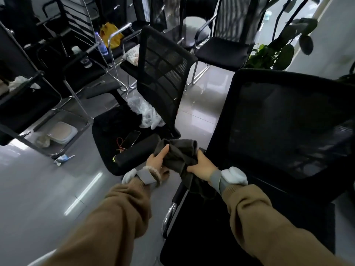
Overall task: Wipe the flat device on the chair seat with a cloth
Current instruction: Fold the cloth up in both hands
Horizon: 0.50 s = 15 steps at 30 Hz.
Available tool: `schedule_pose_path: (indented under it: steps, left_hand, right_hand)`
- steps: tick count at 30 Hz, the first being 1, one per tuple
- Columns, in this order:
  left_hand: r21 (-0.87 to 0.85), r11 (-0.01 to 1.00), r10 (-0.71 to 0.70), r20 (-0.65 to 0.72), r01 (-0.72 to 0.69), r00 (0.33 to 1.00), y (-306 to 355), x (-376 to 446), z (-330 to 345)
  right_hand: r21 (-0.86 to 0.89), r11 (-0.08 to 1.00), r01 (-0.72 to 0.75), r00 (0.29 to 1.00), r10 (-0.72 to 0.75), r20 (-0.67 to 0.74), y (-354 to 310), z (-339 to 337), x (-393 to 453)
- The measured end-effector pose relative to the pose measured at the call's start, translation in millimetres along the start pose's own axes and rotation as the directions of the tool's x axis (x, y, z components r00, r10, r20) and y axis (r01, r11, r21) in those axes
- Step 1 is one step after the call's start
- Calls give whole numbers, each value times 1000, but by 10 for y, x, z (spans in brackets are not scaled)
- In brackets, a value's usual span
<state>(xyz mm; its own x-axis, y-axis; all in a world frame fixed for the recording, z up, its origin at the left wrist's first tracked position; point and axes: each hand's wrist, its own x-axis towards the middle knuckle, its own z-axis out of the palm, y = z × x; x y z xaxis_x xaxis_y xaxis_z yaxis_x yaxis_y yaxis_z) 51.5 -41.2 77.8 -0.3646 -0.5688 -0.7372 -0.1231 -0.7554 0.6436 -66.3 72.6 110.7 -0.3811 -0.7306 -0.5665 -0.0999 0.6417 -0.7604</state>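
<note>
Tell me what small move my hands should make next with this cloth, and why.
Probably bunch the dark cloth into a pad in one hand and reach down-left to the flat device. Both the left hand and right hand hold the cloth in the air, clear of the device on the chair seat.

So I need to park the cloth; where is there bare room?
The chair seat is crowded: phone, orange cable, black case, plastic bag. Bare patches: the near seat under the right hand, and the floor left of the left hand.

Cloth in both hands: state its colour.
Dark olive-grey cloth, plain, seen in the head view.
</note>
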Motion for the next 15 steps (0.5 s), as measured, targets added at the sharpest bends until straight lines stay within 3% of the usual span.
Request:
schedule_pose_path:
  steps: [10, 15]
  left_hand:
    - [-109, 992, 49, -151, -66, 987, -132, 458, -79]
    - [-181, 983, -37, -156, 9, 987, -434, 614, 54]
  right_hand:
    - [-195, 981, -20, 999, 11, -46, 109, 45, 358]
    - [-269, 957, -104, 993, 82, -90, 248, -19, 421]
